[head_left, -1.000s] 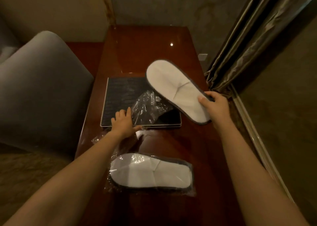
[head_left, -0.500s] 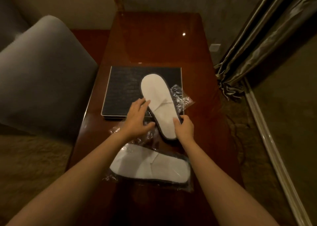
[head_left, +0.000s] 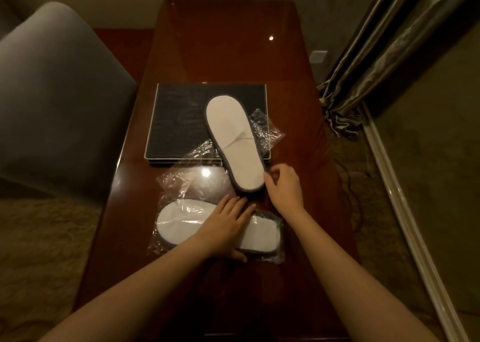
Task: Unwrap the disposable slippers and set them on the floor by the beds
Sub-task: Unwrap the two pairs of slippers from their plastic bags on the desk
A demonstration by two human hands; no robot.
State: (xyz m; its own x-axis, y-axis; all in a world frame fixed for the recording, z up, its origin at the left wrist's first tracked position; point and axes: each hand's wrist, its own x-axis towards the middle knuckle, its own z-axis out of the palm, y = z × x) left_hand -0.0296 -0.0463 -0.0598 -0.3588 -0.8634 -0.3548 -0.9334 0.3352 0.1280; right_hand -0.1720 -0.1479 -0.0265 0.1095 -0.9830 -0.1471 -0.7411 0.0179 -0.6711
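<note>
A long white slipper (head_left: pixel 235 144) with a dark edge lies bare, partly on a flat black pad (head_left: pixel 181 123) on the shiny brown desk (head_left: pixel 220 43). Crinkly clear plastic (head_left: pixel 265 131) peeks from under it. The right hand (head_left: pixel 284 188) curls loosely beside its heel. The left hand (head_left: pixel 227 225) lies flat, fingers spread, on the second slipper (head_left: pixel 179 225), still in its clear bag, nearer on the desk.

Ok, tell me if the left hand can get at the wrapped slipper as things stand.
Yes, it looks so. The left hand already lies flat on the wrapped slipper, nothing between them but the plastic. The right hand is beside the bare slipper's heel, out of the way.
</note>
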